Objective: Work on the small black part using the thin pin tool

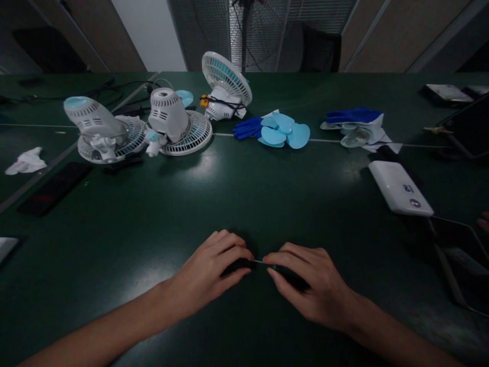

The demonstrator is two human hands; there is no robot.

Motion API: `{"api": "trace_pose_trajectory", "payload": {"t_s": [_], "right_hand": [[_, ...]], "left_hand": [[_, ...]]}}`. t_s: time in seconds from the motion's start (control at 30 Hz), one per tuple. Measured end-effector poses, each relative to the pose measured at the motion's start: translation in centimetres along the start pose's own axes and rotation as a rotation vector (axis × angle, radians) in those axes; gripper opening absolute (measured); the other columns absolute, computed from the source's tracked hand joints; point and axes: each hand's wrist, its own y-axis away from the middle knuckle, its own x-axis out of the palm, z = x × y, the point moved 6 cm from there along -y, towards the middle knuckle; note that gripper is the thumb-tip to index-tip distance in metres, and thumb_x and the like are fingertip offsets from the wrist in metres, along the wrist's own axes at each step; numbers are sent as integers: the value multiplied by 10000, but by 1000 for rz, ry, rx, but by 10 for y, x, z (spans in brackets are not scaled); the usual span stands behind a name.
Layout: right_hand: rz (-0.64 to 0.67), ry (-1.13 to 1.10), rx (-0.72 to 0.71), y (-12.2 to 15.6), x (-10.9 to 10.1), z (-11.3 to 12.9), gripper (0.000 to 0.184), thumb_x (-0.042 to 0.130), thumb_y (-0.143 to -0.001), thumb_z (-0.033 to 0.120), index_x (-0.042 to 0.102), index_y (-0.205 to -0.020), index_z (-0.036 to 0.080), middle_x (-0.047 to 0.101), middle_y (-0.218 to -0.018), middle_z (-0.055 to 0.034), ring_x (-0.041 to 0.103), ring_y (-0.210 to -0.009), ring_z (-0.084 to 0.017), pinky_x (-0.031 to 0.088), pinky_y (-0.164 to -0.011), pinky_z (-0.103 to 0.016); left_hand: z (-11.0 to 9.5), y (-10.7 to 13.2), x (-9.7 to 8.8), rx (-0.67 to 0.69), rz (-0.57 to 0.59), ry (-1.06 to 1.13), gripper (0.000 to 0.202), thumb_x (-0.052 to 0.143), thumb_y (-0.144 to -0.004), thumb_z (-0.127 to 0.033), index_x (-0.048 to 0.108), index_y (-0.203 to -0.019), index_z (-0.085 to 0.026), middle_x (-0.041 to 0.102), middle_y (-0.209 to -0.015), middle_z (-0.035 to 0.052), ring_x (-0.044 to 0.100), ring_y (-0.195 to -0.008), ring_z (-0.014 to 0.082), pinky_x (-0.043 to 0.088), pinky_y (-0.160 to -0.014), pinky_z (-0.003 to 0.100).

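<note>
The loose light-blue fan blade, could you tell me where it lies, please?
Head view: the fan blade lies far across the table, slightly right of centre, beside a blue glove and right of the upright fan.

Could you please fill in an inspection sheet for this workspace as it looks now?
Surface: dark green table, glossy, with seams.
Job's things: small dark tool, thin metal shaft showing; kind unclear.
Clutter: left fan, middle fan, rear fan, blue blades, blue gloves, white power bank, crumpled tissue.
Grippers: left hand and right hand both closed on the tool's ends.
Cables: black cables at far left; cord wound around rear fan.
Surroundings: standing fan, dark chair, wall panels.
</note>
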Motion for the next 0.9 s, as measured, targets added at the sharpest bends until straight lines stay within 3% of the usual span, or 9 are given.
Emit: {"api": "trace_pose_trajectory", "payload": {"t_s": [0.1,0.2,0.3,0.47,0.57,0.77,0.9], "right_hand": [[-53,-34,25,0,-5,-4,180,585,-999,197,677,-1153,216,728,-918,-28,689,-739,-150,480,-637,-281],[-60,-69,46,0,-6,-7,186,593,-999,200,671,-1166,222,729,-930,-29,689,-746,-150,485,-637,-277],[-55,-92,44,1,-5,-8,184,597,-1001,207,667,-1171,221,724,-924,-25,680,-736,-146,490,-638,-275],[-75,-78,45,0,-6,-8,171,587,-1006,220,681,-1149,208,726,-906,-31,676,-724,-145,503,-636,-268],[-71,-81,34,0,-5,-7,175,594,-1003,211,678,-1156,208,720,-905,-24,679,-721,-141,503,-631,-266],[-43,-86,39,2,-4,-8,207,601,-1005,189,659,-1200,230,716,-926,-19,681,-745,-145,504,-636,-271],[-31,-70,43,3,-3,-9,199,598,-1009,206,668,-1194,225,720,-925,-23,682,-743,-147,508,-641,-272]], "left_hand": [[-4,18,2,17,18,-73,223,528,-1041,-252,622,-1243,-240,653,-1217,81,599,-1084,210,476,-932,367],[14,36,-11,-2,-13,-154,261,521,-1043,-248,618,-1285,-260,659,-1214,82,608,-1079,209,495,-929,353],[61,53,-50,-140,-119,-227,270,537,-1034,-328,645,-1277,-279,654,-1227,79,619,-1106,221,503,-963,357],[153,98,-141,-539,-352,-352,403,563,-974,-523,668,-1223,-225,635,-1257,72,640,-1043,229,525,-863,307],[181,125,-173,-674,-434,-412,480,581,-940,-566,663,-1246,-206,635,-1233,48,643,-986,206,514,-827,275],[192,146,-184,-735,-433,-384,602,591,-909,-650,632,-1324,-217,642,-1264,45,650,-1041,215,508,-861,268],[200,160,-190,-864,-407,-357,777,654,-788,-773,617,-1336,-224,673,-1256,51,671,-1055,248,524,-874,302]]}}
